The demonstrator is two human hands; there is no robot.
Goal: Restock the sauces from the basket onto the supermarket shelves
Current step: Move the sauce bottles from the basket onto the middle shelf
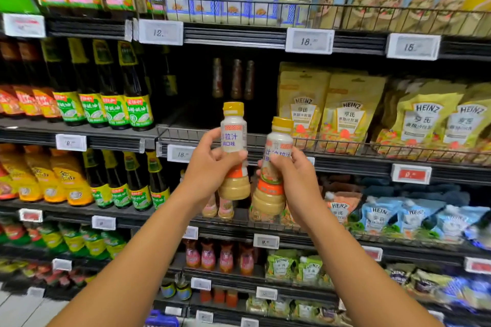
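Forearms rise to mid-frame, where left hand (212,167) wraps its fingers round left bottle (233,138) and right hand (296,180) round right bottle (277,148), both not yet shelved, before the near-bare centre shelf (186,118) holding three back bottles (233,78); basket unseen.

Two yellow-capped dressing bottles (233,151) (275,167), upright, side by side

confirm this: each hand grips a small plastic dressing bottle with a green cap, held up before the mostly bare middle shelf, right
Wrong colour: the head view shows yellow caps, not green. The left hand grips one small plastic dressing bottle, the right hand a second bottle, before the mostly bare middle shelf.
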